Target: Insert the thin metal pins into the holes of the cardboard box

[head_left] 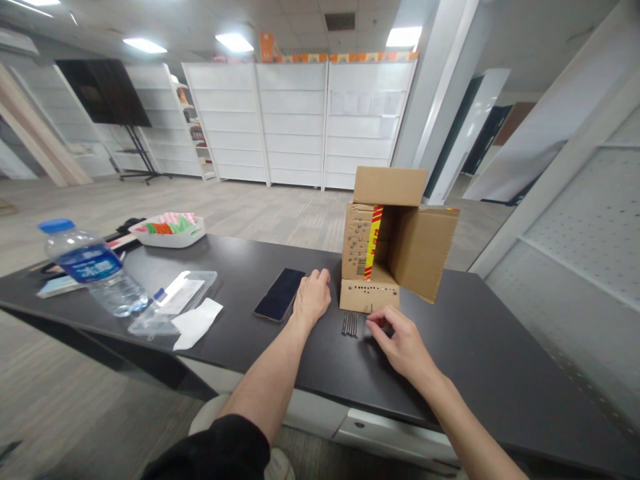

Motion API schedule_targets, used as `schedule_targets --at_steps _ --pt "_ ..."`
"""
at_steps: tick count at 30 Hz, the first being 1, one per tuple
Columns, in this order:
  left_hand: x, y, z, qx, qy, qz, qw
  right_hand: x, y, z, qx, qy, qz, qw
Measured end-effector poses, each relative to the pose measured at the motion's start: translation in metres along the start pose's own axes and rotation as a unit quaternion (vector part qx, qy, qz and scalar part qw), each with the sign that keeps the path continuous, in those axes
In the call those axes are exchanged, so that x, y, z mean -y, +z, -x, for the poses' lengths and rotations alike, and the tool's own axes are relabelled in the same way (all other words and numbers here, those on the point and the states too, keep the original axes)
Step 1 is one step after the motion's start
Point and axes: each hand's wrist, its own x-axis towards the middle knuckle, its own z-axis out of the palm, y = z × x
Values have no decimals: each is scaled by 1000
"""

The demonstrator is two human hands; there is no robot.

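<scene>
My left hand (313, 297) rests on the dark desk with its fingers curled in, between a black smartphone (280, 295) and a cardboard box; its palm side is hidden. My right hand (397, 337) is just in front of the box, thumb and forefinger pinched together. A thin dark nail (371, 308) appears to stick up from that pinch, mostly hidden by the fingers. Left of the fingertips, several metal nails (349, 324) lie side by side. The open cardboard box (357, 247) has its flaps spread, with rows of small dark dots on its side and front flap.
On the left are a blue-capped water bottle (93, 263), a clear plastic case (173, 303), a white paper piece (197, 323) and a white tray (170, 233) of colourful packets. The desk's (480, 353) front edge runs below my forearms. White shelving (295, 120) stands behind.
</scene>
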Motion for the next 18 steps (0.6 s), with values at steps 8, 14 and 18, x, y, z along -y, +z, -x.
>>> schedule_targets --at_steps 8,14,18 --pt "-1 -1 0 5 -4 2 1000 5 12 16 90 15 30 995" --pt "-1 -2 1 5 -4 3 1000 7 13 16 129 15 62 990" --pt "-2 -4 0 7 -8 0 1000 9 13 16 132 17 69 989"
